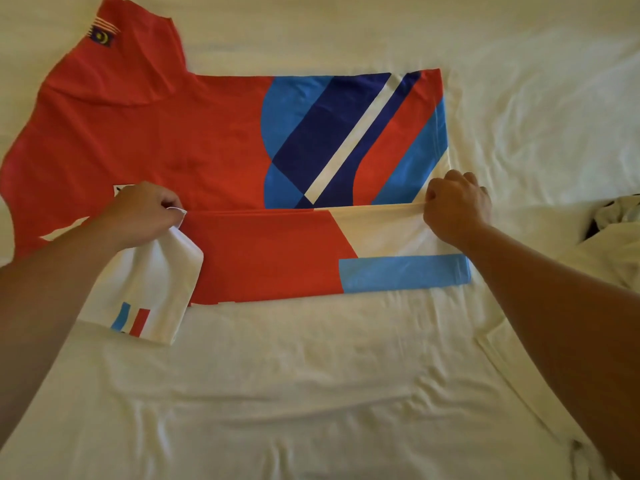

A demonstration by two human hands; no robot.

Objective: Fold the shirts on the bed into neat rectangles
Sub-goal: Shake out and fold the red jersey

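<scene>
left arm: mine, bare, enters from the lower left edge and reaches forward and inward, forearm angled up toward the middle. left hand (143, 211): knuckles up, fingers curled under, thumb and fingertips pinched together at its right side on a fold of cloth.

right arm: mine, bare, enters from the lower right edge, forearm running up and leftward. right hand (457, 206): back of the hand facing me, wrist bent a little, fingers curled down, thumb side pinching a taut edge of cloth.

both hands sit at about the same height, well apart.
</scene>
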